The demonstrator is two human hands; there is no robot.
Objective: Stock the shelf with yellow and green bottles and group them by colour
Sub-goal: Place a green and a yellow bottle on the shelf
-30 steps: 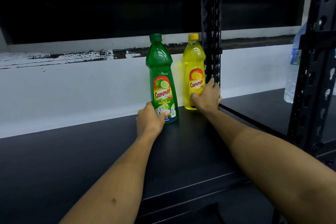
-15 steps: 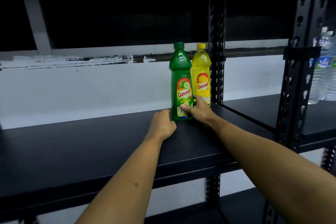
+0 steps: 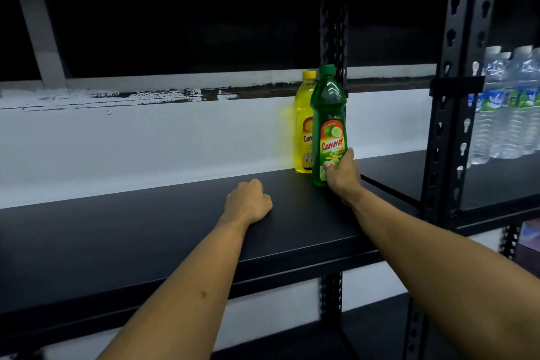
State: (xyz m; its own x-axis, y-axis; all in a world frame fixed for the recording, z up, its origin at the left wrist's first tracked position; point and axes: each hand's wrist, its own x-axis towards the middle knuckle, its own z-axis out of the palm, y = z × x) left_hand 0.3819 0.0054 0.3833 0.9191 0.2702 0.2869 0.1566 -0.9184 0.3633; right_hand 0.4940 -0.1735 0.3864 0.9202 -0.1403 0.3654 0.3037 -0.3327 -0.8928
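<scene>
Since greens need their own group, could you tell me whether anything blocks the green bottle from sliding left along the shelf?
The left hand rests on the shelf left of the green bottle, which the right hand holds. The yellow bottle stands behind, toward the wall. Otherwise nothing visible blocks it.

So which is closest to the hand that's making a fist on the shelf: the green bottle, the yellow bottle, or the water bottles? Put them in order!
From the left hand, resting curled on the black shelf:
1. Green plastic bottle, just to its right, gripped by the right hand.
2. Yellow plastic bottle, behind the green one, by the wall.
3. Clear water bottles, far right, in the next shelf bay.
</scene>
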